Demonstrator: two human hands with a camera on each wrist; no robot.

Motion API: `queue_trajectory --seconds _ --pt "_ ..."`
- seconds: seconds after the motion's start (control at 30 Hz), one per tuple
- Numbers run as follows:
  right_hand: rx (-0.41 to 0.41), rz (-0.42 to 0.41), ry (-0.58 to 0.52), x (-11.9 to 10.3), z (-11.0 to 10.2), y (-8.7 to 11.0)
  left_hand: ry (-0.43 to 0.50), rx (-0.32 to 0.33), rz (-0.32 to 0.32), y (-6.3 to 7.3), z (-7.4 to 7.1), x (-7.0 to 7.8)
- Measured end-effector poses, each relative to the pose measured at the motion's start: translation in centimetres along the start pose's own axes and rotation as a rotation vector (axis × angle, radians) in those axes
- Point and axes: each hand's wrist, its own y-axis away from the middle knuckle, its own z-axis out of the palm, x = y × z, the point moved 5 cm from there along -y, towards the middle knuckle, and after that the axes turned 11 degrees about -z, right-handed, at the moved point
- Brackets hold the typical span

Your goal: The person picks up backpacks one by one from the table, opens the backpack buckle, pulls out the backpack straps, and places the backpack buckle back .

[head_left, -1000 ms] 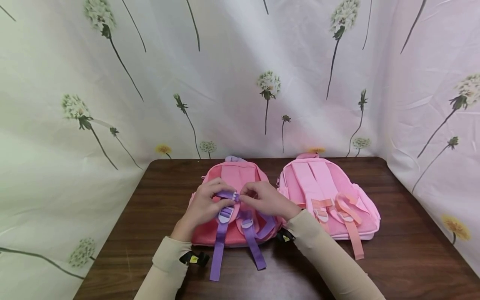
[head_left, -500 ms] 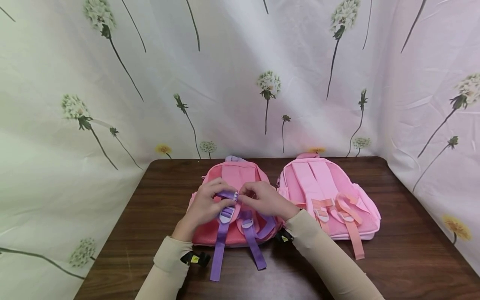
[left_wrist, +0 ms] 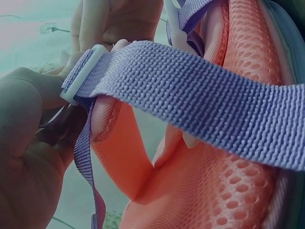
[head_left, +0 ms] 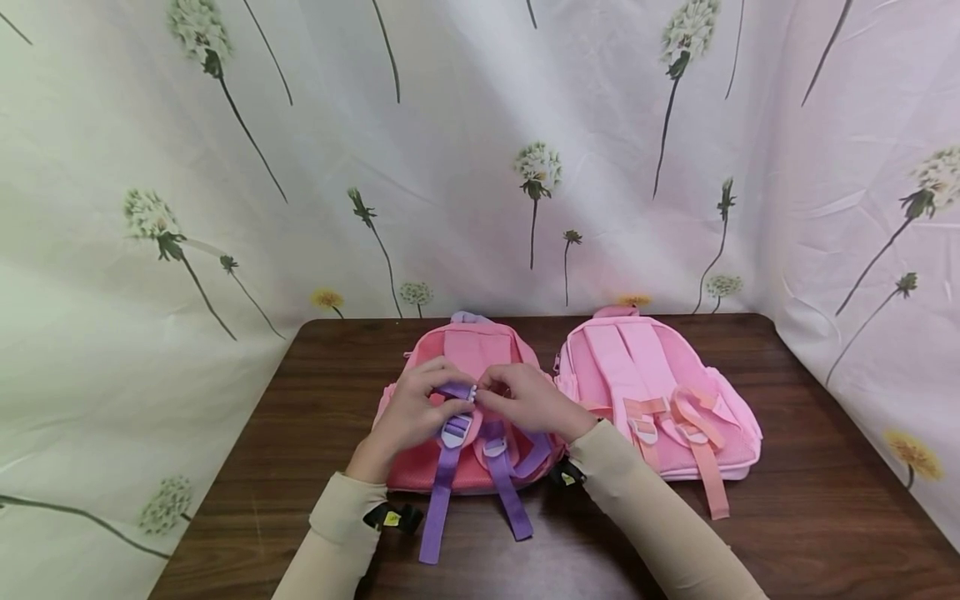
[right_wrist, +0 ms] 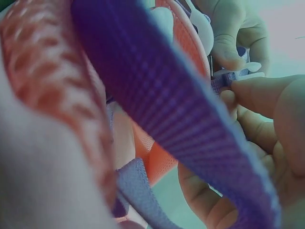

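Note:
A coral-pink backpack [head_left: 480,342] lies on the table with its shoulder straps facing up. Above it, my left hand [head_left: 405,408] pinches a white slider buckle [left_wrist: 86,74] threaded with purple webbing [left_wrist: 190,95]. From the right, my right hand [head_left: 532,402] pinches the webbing at the buckle's edge with thumb and forefinger. Its fingertips hide part of the buckle in the head view. Below my left hand is a white strap adjuster [head_left: 455,431] with a purple strap tail [head_left: 438,508] hanging over the backpack's front edge. A second adjuster [head_left: 495,447] lies beside it.
A light pink backpack [head_left: 637,350] with peach webbing [head_left: 708,479] lies to the right, close to my right forearm. Both bags rest on a dark wooden table [head_left: 300,467]. A curtain with dandelion prints [head_left: 450,167] hangs behind and at the sides.
My left hand, the slider buckle and the adjuster below it have shifted slightly right. Less purple webbing shows between the buckle and my right fingertips. The light pink backpack has not moved.

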Motion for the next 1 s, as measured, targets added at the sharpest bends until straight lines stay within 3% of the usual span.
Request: queue_trajectory --seconds 0.63,1.0 --pt "0.005 -0.030 -0.031 0.14 0.05 0.16 0.012 -0.014 -0.018 0.01 -0.10 -0.21" --pt "0.006 -0.045 -0.007 0.33 0.10 0.18 0.020 -0.022 0.006 -0.01 -0.02 -0.40"
